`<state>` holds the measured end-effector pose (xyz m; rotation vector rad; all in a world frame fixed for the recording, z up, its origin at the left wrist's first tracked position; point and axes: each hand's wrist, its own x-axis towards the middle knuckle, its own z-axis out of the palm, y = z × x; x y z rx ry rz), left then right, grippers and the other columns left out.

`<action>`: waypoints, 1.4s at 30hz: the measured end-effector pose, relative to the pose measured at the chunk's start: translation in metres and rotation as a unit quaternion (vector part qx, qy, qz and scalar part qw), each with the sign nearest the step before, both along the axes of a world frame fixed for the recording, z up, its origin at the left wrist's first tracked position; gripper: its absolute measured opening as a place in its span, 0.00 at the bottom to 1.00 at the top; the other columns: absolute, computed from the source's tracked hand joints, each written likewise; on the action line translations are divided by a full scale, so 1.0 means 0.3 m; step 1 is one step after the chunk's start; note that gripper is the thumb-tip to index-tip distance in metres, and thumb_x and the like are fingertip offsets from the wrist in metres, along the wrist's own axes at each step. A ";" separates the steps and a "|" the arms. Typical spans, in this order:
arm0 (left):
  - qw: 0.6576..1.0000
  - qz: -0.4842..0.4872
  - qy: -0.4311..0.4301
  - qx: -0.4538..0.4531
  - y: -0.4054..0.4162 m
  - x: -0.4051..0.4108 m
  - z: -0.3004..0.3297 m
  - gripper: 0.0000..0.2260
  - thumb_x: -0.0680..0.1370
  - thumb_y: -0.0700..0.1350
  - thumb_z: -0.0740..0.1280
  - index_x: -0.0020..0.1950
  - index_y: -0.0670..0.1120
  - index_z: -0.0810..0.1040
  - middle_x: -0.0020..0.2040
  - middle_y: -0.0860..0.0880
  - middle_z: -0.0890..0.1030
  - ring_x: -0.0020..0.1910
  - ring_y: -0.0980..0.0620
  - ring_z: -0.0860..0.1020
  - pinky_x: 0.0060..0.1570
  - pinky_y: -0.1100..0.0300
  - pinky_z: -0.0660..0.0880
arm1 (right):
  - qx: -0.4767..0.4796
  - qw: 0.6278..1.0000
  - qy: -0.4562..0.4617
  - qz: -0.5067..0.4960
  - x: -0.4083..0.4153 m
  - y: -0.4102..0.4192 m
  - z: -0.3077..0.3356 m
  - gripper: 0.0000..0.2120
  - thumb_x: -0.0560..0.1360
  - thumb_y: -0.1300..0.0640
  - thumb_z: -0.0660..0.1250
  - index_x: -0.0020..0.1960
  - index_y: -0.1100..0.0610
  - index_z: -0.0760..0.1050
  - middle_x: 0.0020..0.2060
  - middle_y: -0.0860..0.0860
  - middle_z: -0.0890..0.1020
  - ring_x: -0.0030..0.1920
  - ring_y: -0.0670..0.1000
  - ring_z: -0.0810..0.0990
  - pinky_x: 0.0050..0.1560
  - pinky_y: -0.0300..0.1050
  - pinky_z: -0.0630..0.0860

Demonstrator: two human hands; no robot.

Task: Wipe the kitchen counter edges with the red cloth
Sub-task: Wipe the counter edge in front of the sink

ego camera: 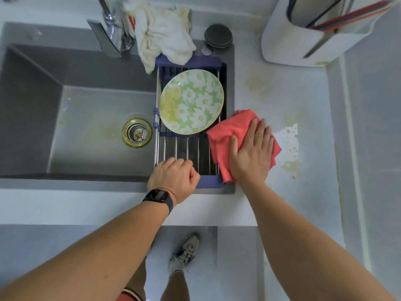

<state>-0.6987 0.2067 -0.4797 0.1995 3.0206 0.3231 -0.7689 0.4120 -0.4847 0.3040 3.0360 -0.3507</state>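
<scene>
One right hand (251,153) presses red cloth (225,131) flat.

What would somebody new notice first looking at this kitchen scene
The red cloth stands out, pressed flat on the counter by the right hand, just right of the sink. Beside it, a green daisy-patterned plate lies on the blue drying rack, whose near end the left hand grips.
</scene>
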 end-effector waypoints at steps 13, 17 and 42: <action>1.000 -0.006 0.002 -0.011 -0.002 0.006 -0.007 0.12 0.78 0.50 0.53 0.36 0.50 0.68 0.31 0.53 0.70 0.32 0.49 0.68 0.34 0.56 0.65 | 0.002 0.998 -0.003 0.065 -0.227 0.017 0.011 0.37 0.82 0.37 0.47 0.85 0.55 0.44 0.84 0.56 0.49 0.84 0.57 0.47 0.83 0.54 0.42; 1.000 -0.003 0.012 -0.014 -0.001 0.008 -0.006 0.13 0.77 0.50 0.52 0.35 0.50 0.69 0.30 0.53 0.70 0.30 0.49 0.68 0.33 0.57 0.62 | -0.003 0.998 -0.001 0.068 -0.200 0.017 0.009 0.37 0.84 0.37 0.46 0.85 0.56 0.44 0.84 0.56 0.49 0.84 0.57 0.47 0.83 0.55 0.42; 0.999 0.001 0.033 0.002 -0.001 0.005 -0.010 0.10 0.77 0.50 0.54 0.36 0.52 0.66 0.31 0.54 0.70 0.31 0.50 0.69 0.31 0.59 0.62 | 0.014 0.987 0.006 0.160 -0.463 0.031 0.008 0.35 0.84 0.40 0.44 0.85 0.57 0.47 0.84 0.57 0.51 0.83 0.58 0.49 0.83 0.53 0.44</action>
